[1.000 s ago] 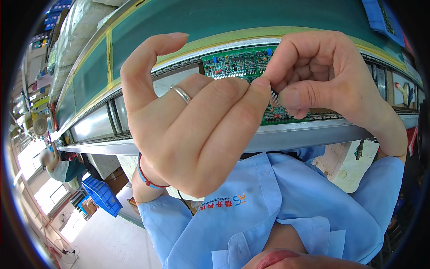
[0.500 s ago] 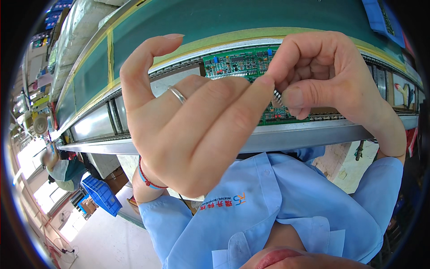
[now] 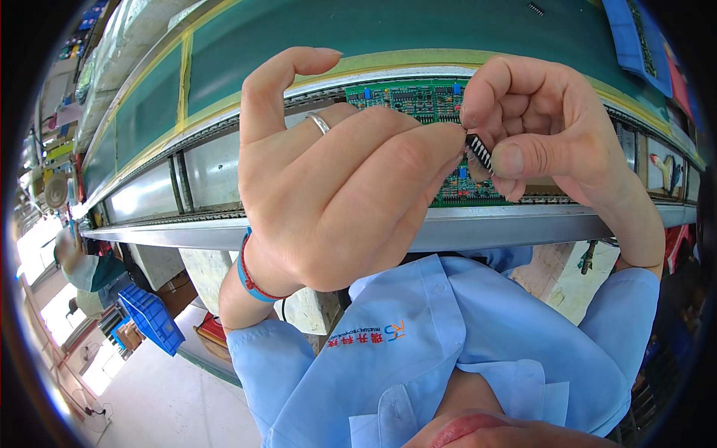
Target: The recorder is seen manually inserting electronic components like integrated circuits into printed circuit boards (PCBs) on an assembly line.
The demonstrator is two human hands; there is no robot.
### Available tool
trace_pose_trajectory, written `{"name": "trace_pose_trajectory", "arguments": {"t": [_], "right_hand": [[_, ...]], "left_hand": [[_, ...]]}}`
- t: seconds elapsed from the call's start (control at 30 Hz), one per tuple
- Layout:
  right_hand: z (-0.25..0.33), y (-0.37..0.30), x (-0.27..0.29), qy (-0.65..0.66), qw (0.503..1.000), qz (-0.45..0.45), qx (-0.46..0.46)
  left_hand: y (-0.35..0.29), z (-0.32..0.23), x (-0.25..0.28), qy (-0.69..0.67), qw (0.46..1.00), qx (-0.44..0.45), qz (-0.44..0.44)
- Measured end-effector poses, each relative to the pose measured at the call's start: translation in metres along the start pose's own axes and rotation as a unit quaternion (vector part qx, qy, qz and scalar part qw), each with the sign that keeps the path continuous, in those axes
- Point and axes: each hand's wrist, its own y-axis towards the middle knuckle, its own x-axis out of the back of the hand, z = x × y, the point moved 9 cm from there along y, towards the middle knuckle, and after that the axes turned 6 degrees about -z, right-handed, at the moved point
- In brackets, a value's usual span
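Chip, black, oblong, silver-pinned [image 3: 480, 152], above green circuit board [image 3: 407, 95].
Right hand [image 3: 564, 145] pinches it; left hand [image 3: 336, 183] bunches fingertips alongside, grip unclear.

- And there's a blue crate [image 3: 153, 317], over left
- A co-worker [image 3: 104, 272] appears just above it
- Yellow tape [image 3: 183, 82] stripes the green work surface [image 3: 299, 37]
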Motion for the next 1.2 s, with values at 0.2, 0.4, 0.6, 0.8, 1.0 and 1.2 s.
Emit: {"name": "trace_pose_trajectory", "arguments": {"t": [0.2,0.4,0.6,0.8,1.0,1.2], "right_hand": [[0.002,0.000,0.000,-0.033,0.999,-0.002,-0.003],[-0.005,0.000,0.008,-0.062,0.998,-0.023,-0.024],[-0.004,0.002,0.007,-0.061,0.997,-0.026,-0.028],[-0.005,0.003,0.005,-0.049,0.998,-0.023,-0.023],[-0.007,0.000,0.005,-0.036,0.999,-0.009,-0.033],[-0.005,0.003,0.001,-0.022,0.999,-0.016,-0.022]], "left_hand": [[0.000,0.001,-0.002,0.007,1.000,-0.019,0.000],[0.002,0.002,-0.003,0.012,1.000,-0.020,0.019],[0.001,-0.001,-0.003,0.033,0.998,-0.050,-0.012],[0.002,0.003,-0.004,0.006,1.000,-0.022,0.015],[0.000,0.003,-0.001,-0.003,0.999,-0.045,0.027],[-0.002,-0.005,-0.001,0.061,0.996,-0.066,0.013]]}}
